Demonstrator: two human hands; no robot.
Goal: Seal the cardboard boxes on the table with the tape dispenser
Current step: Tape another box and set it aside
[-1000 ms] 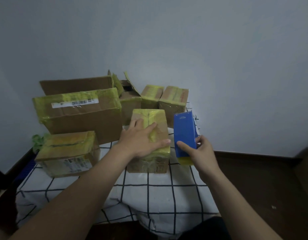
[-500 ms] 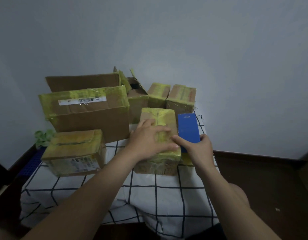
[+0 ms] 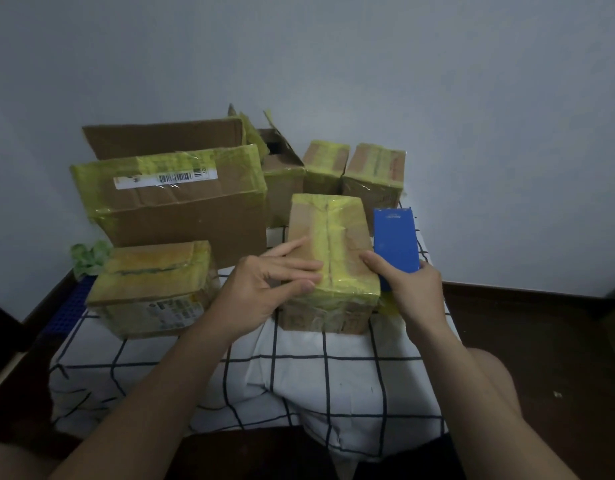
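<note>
Far left, at the counter's (image 3: 299, 375) back edge: a crumpled green item (image 3: 87, 254), type not determinable. Just beside it stands a low box (image 3: 153, 289), top and sides wrapped in yellow tape, printed label on its near face. Behind it: a large box (image 3: 181, 202), yellow tape along the top edges, barcode label on top. An unsealed carton (image 3: 160, 140) stands at the rear with one flap raised.

Centre rear: a small open box (image 3: 281, 161), flaps up, then two small taped boxes (image 3: 325, 168) (image 3: 373, 174) side by side.

Centre front: the work box (image 3: 330, 251) stands on the checked cloth, yellow tape laid along its top seam and over the near edge. The left hand (image 3: 264, 289) lies on the left part of its top, fingers straight and spread, thumb at the near edge.

Right: the right hand (image 3: 416, 292) grips the blue tape dispenser (image 3: 396, 240), fingers curled round its lower end, forefinger reaching onto the work box's top. The dispenser stands just beside that box's right side; whether it touches cannot be told.
</note>
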